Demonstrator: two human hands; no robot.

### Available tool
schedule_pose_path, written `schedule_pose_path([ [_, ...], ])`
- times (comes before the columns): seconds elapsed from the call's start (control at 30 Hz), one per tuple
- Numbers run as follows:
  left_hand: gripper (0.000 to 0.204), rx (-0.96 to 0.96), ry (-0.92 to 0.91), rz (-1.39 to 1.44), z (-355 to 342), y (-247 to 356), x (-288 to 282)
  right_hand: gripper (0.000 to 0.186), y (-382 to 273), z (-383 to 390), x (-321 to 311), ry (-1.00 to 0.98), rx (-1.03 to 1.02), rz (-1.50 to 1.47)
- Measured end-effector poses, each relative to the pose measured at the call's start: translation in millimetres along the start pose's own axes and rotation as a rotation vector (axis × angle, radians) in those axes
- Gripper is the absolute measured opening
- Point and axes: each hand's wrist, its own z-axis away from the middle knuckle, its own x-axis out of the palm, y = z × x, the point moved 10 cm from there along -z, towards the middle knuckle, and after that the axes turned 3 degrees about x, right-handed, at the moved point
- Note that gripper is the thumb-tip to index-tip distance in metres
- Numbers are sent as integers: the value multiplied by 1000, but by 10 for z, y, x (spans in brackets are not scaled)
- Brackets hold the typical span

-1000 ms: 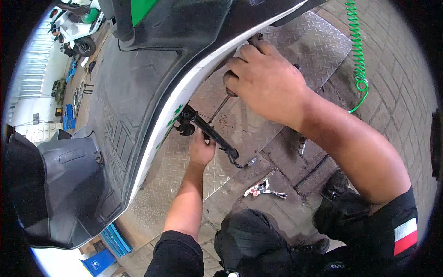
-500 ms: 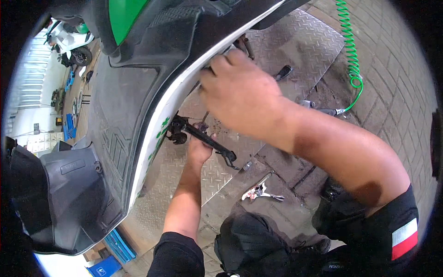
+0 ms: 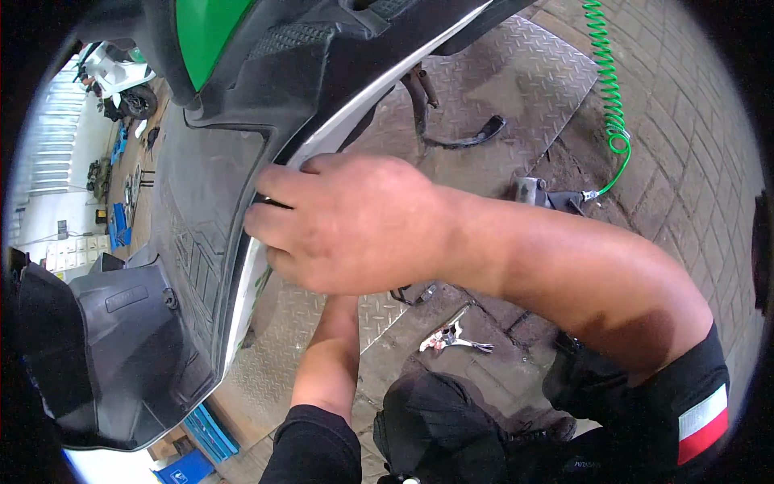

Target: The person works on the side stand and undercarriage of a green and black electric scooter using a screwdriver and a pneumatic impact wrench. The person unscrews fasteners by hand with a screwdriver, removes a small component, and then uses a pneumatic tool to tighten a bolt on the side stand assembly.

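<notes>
My right hand (image 3: 339,226) lies over the white trim (image 3: 239,315) along the scooter's dark side panel (image 3: 214,202). Its fingers are curled at that edge; whatever they may grip is hidden underneath. My left forearm (image 3: 326,355) reaches up beneath it, with that hand concealed behind the right one. The black side stand is mostly covered, only its foot (image 3: 411,294) showing past my right wrist. A curved black metal part (image 3: 468,139) shows below the body farther up. The screwdriver seen earlier cannot be made out.
A textured steel plate (image 3: 540,64) lies under the scooter. An air tool (image 3: 548,198) on a coiled green hose (image 3: 613,97) lies at right. A small white-and-red item (image 3: 447,339) sits on the paving. Blue trays (image 3: 210,427) are at lower left, another scooter (image 3: 121,85) at upper left.
My right hand has moved down and left along the panel edge, covering my left hand and most of the side stand. The curved part farther up has come into sight.
</notes>
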Motion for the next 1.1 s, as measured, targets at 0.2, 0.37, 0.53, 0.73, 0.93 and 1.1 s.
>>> schedule_pose_path([
  [0.2, 54, -295, 138, 875, 125, -268, 242, 12, 86, 22, 67, -20, 37, -39],
  [0.37, 55, 58, -60, 28, 103, -209, -58, 13, 50, -37, 89, -23, 73, -22],
  [0.53, 53, -116, 182, 543, 199, -599, -66, 13, 185, 125, -33, 36, 157, 55],
  [0.73, 52, 264, 94, -290, 372, 92, 343, 13, 294, 340, -39, 61, 176, 40],
  [0.93, 43, 112, 240, -714, 405, 364, 102, 13, 179, 117, -106, 148, 144, 9],
  [1.1, 35, 204, 253, -679, 366, 418, 80, 13, 190, 33, -81, 144, 178, -16],
])
